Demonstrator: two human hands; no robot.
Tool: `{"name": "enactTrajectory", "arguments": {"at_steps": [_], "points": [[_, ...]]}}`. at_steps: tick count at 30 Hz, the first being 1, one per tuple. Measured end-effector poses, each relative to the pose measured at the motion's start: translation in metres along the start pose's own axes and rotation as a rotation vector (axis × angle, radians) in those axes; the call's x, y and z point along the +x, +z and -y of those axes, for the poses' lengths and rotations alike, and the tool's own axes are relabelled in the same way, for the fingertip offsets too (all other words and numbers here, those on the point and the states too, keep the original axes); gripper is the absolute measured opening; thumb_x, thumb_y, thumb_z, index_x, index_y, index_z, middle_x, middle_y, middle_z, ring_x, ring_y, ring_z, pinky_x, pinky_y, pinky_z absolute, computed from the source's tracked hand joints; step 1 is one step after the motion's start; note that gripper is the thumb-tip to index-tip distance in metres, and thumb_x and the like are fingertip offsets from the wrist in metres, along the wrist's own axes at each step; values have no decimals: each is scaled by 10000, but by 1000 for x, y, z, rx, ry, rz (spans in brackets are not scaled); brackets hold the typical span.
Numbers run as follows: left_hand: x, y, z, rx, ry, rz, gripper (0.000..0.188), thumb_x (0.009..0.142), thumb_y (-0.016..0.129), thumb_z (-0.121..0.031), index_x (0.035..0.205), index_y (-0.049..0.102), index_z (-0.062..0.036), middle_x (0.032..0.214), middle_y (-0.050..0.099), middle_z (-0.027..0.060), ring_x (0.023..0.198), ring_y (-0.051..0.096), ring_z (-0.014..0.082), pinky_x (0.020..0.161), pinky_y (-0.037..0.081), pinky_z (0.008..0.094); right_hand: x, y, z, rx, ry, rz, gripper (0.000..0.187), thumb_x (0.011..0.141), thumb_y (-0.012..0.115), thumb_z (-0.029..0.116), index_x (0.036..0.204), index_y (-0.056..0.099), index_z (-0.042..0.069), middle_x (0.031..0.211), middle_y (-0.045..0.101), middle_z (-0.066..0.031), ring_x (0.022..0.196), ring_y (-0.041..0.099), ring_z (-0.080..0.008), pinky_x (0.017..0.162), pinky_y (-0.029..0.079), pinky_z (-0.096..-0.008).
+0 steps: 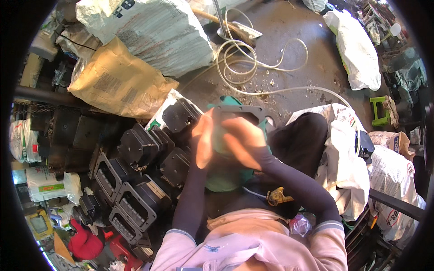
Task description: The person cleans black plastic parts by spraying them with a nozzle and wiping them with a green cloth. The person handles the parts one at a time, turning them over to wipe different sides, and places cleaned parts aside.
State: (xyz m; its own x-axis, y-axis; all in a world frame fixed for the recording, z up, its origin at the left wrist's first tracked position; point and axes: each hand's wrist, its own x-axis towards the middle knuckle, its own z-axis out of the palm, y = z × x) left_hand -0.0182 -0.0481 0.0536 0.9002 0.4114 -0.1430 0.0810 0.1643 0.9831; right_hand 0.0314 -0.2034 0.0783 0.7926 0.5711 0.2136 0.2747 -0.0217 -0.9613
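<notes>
I've got the left hand (203, 137) and right hand (247, 139) at the black flanged housing (238, 109), right by the green cloth (229, 180) (padding, I'd guess, to spare its finish); fingers look half-curled, but blur means I can't tell whether either grips

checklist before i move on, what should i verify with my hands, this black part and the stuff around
1. Left hand at left side of black flanged part: ok.
2. Grip of the right hand: cannot tell, motion blur.
3. Green material near the part: ok, below the hands in view.
4. Coiled hose clear of both hands: ok, on the floor beyond.
5. Gap between left sleeve and black housings: cannot tell, they overlap in view.
</notes>
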Motion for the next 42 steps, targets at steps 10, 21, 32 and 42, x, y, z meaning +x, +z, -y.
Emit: {"name": "enactTrajectory", "arguments": {"at_steps": [10, 21, 32, 42], "points": [[4, 2, 20, -689, -60, 196, 714, 1079, 278, -589, 1420, 483, 3, 1384, 564, 114, 1307, 515, 226, 1107, 398, 382, 27, 12, -9, -912, -422, -42, 340, 876, 625, 220, 1197, 630, 109, 1393, 522, -208, 1303, 508, -410, 1109, 312, -636], [-4, -3, 24, 144, 76, 107, 663, 951, 708, -202, 1482, 416, 65, 1420, 545, 130, 1316, 492, 211, 1122, 364, 349, 54, -16, -42, -915, -311, -205, 165, 923, 660, 244, 972, 621, 92, 840, 591, -96, 784, 592, -293, 805, 450, -468], [-6, 12, 20, 307, 261, 6, 497, 925, 662, -129, 1395, 566, 2, 1379, 584, 109, 1278, 534, 221, 1115, 375, 358, -40, -27, -25, -766, 333, -260, 562, 954, 626, 261, 1420, 435, 12, 1122, 661, -250, 964, 669, -429, 823, 536, -517], [1, -16, 13, -283, 57, -65, 437, 1029, 551, -63, 1460, 481, -40, 1300, 620, 48, 1119, 597, 120, 994, 473, 282, -97, -131, 4, -951, 679, 70, 420, 869, 686, 179, 1257, 566, 73, 972, 679, -222, 933, 664, -429, 819, 525, -514]]}}
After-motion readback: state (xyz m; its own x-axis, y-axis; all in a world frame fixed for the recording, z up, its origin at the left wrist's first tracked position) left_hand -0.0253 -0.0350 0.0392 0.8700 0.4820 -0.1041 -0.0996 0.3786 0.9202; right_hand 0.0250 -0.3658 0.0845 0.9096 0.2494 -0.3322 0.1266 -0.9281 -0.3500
